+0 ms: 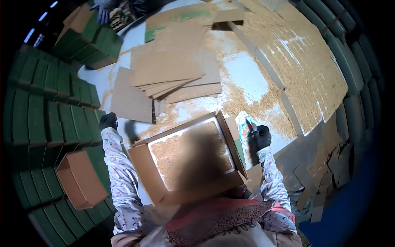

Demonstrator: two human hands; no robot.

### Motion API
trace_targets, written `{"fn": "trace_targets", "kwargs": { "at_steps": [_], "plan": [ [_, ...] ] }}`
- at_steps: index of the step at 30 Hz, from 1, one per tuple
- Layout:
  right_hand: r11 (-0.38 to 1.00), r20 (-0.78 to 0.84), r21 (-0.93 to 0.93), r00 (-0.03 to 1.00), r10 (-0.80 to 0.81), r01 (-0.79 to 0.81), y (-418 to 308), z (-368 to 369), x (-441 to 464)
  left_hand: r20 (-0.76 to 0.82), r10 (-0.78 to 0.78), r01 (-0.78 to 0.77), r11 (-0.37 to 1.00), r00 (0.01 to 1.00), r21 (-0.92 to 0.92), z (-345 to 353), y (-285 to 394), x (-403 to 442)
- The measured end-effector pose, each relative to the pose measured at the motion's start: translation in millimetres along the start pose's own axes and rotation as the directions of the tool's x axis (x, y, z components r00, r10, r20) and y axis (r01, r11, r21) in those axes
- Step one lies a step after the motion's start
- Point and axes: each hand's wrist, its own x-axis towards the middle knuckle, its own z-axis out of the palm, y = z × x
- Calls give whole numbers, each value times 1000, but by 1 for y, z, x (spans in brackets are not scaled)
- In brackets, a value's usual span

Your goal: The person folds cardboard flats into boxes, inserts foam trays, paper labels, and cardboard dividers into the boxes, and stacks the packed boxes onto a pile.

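Observation:
An open cardboard box (142,168) stands in front of me, tilted in view. Inside it lies a white-edged layer of tan, sawdust-like flakes (168,154), partly under a dark shadow. To the right of the box, my right hand (262,137), in a black glove, is closed on a colourful printed piece (245,124) in white, teal and orange; I cannot tell its kind. My left hand (108,122), also black-gloved, is curled closed at the table's left side, near a flat cardboard sheet (131,96). Nothing shows in its fingers.
Loose cardboard sheets (168,57) lie stacked on the white table (247,74), with tan flakes scattered around. Green boxes (37,119) are piled at left, with an open box (82,179) among them. Filled green sacks (356,74) line the right. Another person's gloved hand (103,10) shows at top left.

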Motion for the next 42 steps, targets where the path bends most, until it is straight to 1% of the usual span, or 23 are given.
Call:
{"fn": "trace_targets", "kwargs": {
  "at_steps": [2, 3, 4, 5, 7, 8, 10, 11, 13, 14, 15, 19, 22, 25, 26, 29, 33, 34, 35, 36, 37, 40, 42],
  "plan": [
    [994, -78, 58, 993, -92, 97, -34, -15, 8, -79, 331, -319, 939, 940, 129, -9, 36, -31],
    [949, -38, 157, 962, -270, 273, -42, -23, 22, -48, 447, -434, 885, 893, 171, -21, 50, -46],
    [865, -23, 255, 897, -441, 432, -54, -32, 35, -60, 540, -526, 836, 840, 156, -25, 65, -64],
    [696, -50, 235, 723, -689, 679, -87, -43, 43, -70, 566, -553, 820, 821, 146, -28, 82, -85],
    [663, 71, 397, 698, -712, 635, -169, -64, 37, -58, 628, -621, 777, 776, 104, -34, 103, -114],
    [530, 13, 365, 566, -825, 765, -205, -67, 35, -42, 648, -645, 762, 761, 59, -36, 109, -124],
    [459, 87, 459, 476, -875, 761, -255, -66, 27, 7, 689, -689, 724, 724, -32, -39, 107, -131],
    [428, 111, 529, 440, -891, 733, -278, -62, 20, 22, 656, -654, 754, 754, -63, -40, 104, -135],
    [313, 78, 498, 317, -945, 809, -309, -44, 8, 51, 596, -590, 802, 801, -94, -37, 105, -150],
    [380, 113, 542, 384, -917, 750, -318, -33, -3, 32, 607, -599, 791, 794, -124, -37, 102, -153],
    [334, 54, 293, 333, -941, 896, -323, -17, -6, 11, 619, -610, 777, 785, -157, -37, 96, -153],
    [545, -27, 331, 585, -811, 770, -328, 13, -43, -122, 577, -584, 753, 807, -302, -34, 86, -153],
    [471, -96, 396, 545, -833, 789, -324, 21, -55, -233, 516, -567, 755, 824, -331, -30, 78, -146],
    [306, -186, 317, 375, -908, 898, -315, 21, -53, -253, 499, -558, 776, 829, -295, -28, 65, -129],
    [252, -227, 309, 328, -917, 917, -312, 20, -53, -234, 475, -530, 769, 848, -358, -26, 57, -121],
    [228, -256, 294, 307, -917, 928, -303, 19, -56, -228, 433, -489, 750, 872, -444, -16, 39, -116],
    [283, -259, -95, 251, -933, 954, -314, 3, -61, -197, 480, -507, 693, 855, -513, -11, 35, -118],
    [325, -241, -23, 310, -920, 946, -312, 5, -59, -193, 498, -518, 677, 846, -523, -11, 36, -120],
    [365, -219, 49, 366, -904, 930, -310, 8, -56, -157, 472, -486, 737, 867, -470, -14, 38, -124],
    [403, -191, 121, 420, -887, 907, -309, 10, -54, -138, 508, -499, 695, 850, -518, -13, 37, -124],
    [580, 170, 300, 555, -814, 758, -312, 3, -54, -123, 541, -507, 651, 832, -564, -13, 36, -122],
    [427, -120, 336, 488, -864, 839, -310, 16, -64, -147, 553, -512, 596, 820, -618, -12, 35, -120],
    [348, -158, 337, 417, -895, 875, -311, 8, -61, -154, 546, -506, 584, 823, -634, -11, 37, -119]
  ]
}}
